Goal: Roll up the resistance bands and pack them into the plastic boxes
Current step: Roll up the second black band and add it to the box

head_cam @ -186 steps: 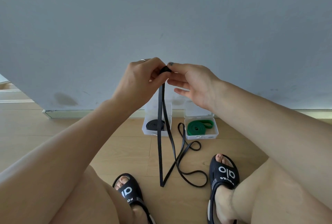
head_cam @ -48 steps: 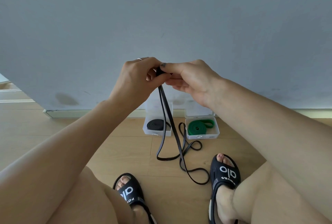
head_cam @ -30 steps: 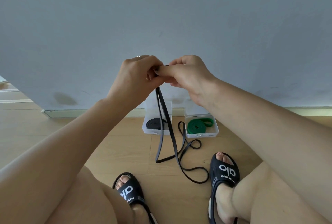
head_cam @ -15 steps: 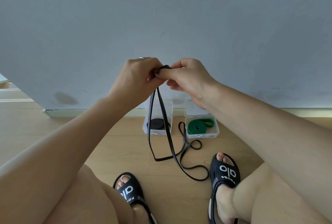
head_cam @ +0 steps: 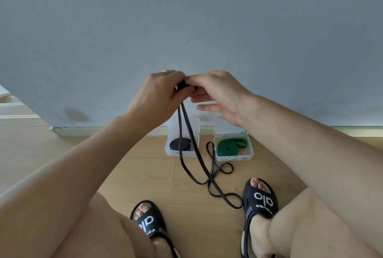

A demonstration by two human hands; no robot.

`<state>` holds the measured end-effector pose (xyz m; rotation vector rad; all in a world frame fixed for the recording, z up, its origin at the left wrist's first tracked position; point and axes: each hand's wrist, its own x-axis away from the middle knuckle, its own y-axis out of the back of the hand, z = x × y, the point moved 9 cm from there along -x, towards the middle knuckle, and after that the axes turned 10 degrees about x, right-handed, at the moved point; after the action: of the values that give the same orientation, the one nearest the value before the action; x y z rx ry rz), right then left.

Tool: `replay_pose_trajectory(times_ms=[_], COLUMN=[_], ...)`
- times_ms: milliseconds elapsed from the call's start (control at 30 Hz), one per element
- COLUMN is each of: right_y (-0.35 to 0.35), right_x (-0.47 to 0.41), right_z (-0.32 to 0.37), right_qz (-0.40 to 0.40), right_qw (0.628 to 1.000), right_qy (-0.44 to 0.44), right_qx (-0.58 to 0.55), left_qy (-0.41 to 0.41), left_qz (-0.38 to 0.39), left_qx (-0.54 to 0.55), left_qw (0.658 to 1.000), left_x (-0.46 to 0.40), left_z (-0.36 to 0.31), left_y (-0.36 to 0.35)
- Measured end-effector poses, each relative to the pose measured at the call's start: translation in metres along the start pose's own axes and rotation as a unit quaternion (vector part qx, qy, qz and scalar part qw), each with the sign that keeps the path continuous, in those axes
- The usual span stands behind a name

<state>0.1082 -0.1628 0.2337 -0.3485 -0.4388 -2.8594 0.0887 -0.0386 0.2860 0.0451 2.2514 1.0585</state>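
Both the left hand (head_cam: 159,94) and right hand (head_cam: 215,92) pinch a fatter coil of the black resistance band (head_cam: 185,86), whose floor slack has shortened, so rolling advances.

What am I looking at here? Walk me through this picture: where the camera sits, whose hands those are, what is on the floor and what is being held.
There is no machine here. A person wears a camera on the head, so the one view looks forward and down over their own arms, knees and black sandals.

The left hand and right hand meet in front of a grey wall. Between them they pinch the small rolled start of a thin black band; the rest of it hangs down and lies in loose loops on the wooden floor.

By the wall stand two clear plastic boxes with lids open. The left box holds a coiled black band; the right box holds a coiled green band.
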Motion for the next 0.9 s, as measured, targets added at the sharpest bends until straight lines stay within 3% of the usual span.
replay_pose_trajectory(times_ms=[67, 200, 333, 433, 600, 733, 800, 900], right_y=[0.001, 0.005, -0.003, -0.006, -0.002, 0.003, 0.005, 0.002], right_x=[0.001, 0.001, 0.002, 0.004, 0.002, 0.002, 0.001, -0.002], right_z=[0.001, 0.005, 0.002, 0.001, 0.005, 0.006, 0.006, 0.001], right_qz=[-0.022, -0.040, 0.023, 0.051, 0.047, -0.043, -0.064, -0.031], right_qw=[0.999, 0.999, 0.993, 0.986, 0.996, 0.998, 0.997, 0.996], right_qy=[0.008, 0.026, -0.007, -0.020, -0.001, 0.034, 0.039, 0.002], right_qx=[0.033, -0.007, -0.112, -0.159, -0.078, 0.029, 0.009, -0.078], left_qy=[-0.020, -0.015, 0.062, 0.063, 0.035, 0.004, 0.013, 0.062], left_qz=[0.005, -0.013, -0.032, -0.036, -0.027, -0.029, -0.041, -0.049], left_qx=[-0.025, 0.001, 0.063, 0.066, 0.037, 0.011, 0.025, 0.064], left_qw=[0.999, 1.000, 0.996, 0.995, 0.998, 1.000, 0.999, 0.995], left_x=[-0.001, -0.005, -0.003, -0.004, -0.005, -0.004, -0.003, -0.001], left_z=[-0.002, -0.004, 0.005, 0.006, 0.005, 0.003, 0.004, 0.007], left_y=[-0.002, 0.005, 0.012, 0.012, 0.013, 0.011, 0.013, 0.015])
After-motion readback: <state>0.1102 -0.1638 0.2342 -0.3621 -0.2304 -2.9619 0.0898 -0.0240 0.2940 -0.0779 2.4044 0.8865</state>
